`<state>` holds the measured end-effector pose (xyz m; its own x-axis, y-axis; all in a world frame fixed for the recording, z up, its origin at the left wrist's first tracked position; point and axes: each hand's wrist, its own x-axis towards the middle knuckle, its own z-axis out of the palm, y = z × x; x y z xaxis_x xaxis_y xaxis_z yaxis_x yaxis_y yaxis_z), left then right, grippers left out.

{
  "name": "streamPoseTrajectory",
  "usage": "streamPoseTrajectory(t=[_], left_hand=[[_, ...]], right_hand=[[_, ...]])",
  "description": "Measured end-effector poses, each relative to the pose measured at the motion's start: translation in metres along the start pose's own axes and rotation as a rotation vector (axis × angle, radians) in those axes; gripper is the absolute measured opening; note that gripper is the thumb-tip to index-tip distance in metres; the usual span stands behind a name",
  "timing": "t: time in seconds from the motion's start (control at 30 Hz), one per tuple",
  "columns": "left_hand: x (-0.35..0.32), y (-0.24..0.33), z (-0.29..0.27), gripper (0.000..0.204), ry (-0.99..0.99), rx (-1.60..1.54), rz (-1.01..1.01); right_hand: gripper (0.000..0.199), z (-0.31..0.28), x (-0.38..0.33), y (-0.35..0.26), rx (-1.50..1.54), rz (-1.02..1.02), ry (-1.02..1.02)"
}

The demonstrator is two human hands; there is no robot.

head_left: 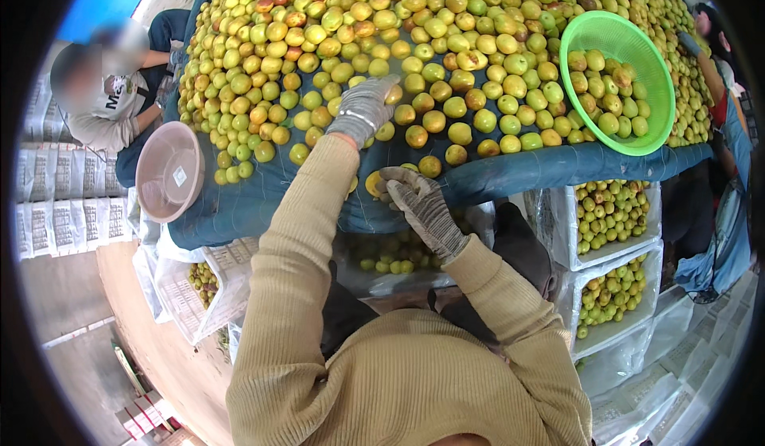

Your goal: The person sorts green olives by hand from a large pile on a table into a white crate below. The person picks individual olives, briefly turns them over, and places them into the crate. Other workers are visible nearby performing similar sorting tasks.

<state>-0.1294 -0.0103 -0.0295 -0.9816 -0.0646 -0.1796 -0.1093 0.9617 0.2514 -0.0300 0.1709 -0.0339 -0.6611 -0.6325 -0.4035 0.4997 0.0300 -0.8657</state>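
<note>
A broad heap of round yellow-green jujubes (319, 55), some blushed reddish brown, covers a dark blue cloth (319, 211). My left hand (365, 111), in a grey knit glove, reaches over the near part of the heap among loose fruit. Its fingers point away to the right and are blurred, so whether they hold anything is hidden. Close to the cloth's near edge, my right hand (418, 207), also gloved, has its fingers curled round a yellowish jujube (373, 183) at the fingertips.
A bright green basket (574, 87) with jujubes rests on the heap at right; a pinkish basin (151, 171) sits at the left edge. Lined crates (562, 286) of jujubes stand below. One person (111, 103) sits at left, another (729, 119) works at far right.
</note>
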Motion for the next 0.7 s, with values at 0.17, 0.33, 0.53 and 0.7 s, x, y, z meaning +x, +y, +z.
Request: streamPoseTrajectory(t=[0.17, 0.33, 0.53, 0.7], left_hand=[[-0.047, 0.022, -0.013, 0.053, 0.153, -0.405, -0.113], [-0.087, 0.021, -0.003, 0.042, 0.057, -0.653, 0.29], [-0.028, -0.056, 0.01, 0.032, 0.783, 0.223, -0.036], [-0.024, -0.049, 0.0, 0.032, 0.438, 0.049, -0.175]], right_hand=[[0.05, -0.001, -0.004, -0.008, 0.614, 0.011, 0.182], [0.045, -0.009, -0.008, -0.018, 0.913, 0.012, 0.217], [0.037, -0.006, -0.013, -0.025, 0.762, 0.008, 0.213], [0.036, -0.009, -0.008, -0.023, 0.747, -0.003, 0.256]])
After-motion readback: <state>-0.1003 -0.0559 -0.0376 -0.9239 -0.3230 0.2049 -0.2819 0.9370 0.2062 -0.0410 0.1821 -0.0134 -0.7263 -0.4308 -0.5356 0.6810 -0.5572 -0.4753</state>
